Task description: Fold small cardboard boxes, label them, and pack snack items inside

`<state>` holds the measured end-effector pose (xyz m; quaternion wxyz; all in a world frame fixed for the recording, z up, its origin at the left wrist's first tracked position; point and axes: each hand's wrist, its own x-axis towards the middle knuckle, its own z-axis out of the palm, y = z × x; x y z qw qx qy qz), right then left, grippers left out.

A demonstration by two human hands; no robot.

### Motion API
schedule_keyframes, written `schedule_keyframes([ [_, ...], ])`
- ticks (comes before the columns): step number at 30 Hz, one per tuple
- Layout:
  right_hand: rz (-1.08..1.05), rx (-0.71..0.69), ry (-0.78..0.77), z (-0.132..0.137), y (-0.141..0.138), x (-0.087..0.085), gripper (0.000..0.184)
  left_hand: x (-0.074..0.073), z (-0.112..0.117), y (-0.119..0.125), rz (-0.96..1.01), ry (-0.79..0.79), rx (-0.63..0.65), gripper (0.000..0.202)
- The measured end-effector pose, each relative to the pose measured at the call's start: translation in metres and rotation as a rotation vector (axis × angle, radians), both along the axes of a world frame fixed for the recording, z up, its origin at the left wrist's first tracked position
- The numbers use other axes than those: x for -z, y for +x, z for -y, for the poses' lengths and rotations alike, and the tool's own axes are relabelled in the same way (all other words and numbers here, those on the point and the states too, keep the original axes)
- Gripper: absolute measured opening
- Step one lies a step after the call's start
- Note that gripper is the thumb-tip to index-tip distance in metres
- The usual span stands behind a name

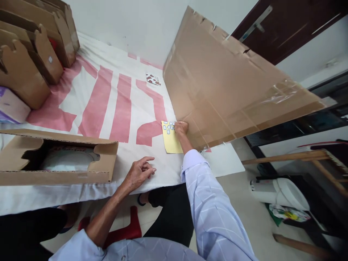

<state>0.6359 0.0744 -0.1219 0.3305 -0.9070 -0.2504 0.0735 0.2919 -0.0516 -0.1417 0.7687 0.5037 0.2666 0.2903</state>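
A yellow sheet [172,142] lies on the cloth-covered table, several small pale blue pieces with dark outlines [169,127] on its upper part. My right hand [181,127] rests at that sheet's upper right, its fingers curled closed; whatever they may hold is hidden. Nearer the table's front edge, my left hand [140,172] hovers or rests, index finger stretched out and the others loosely bent, with nothing in it. Farther back lies a small white card with brown patches [153,79], apart from both hands.
A large cardboard panel [212,83] stands tilted along the right side, close to my right hand. At the left are an open cardboard box [112,165] with a pale bundle inside and several upright cardboard holders [45,59]. A red stool [125,232] is below the table.
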Motion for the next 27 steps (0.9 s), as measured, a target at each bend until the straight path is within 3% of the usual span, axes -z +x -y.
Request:
schedule_keyframes([
  [7,0.064,-0.012,-0.125,0.006,-0.008,-0.006,0.026,-0.002,0.000,0.000,-0.001,0.020,-0.002,0.052],
  [13,0.215,-0.085,-0.200,0.015,-0.019,-0.008,0.043,-0.003,0.000,-0.001,-0.010,0.023,0.002,0.052],
  [18,0.281,-0.164,-0.294,0.012,-0.020,-0.006,0.022,0.001,0.000,0.001,-0.010,0.050,0.006,0.050],
  [27,0.173,-0.279,-0.274,-0.002,-0.006,-0.014,0.019,0.007,0.001,0.001,-0.042,0.091,-0.022,0.048],
])
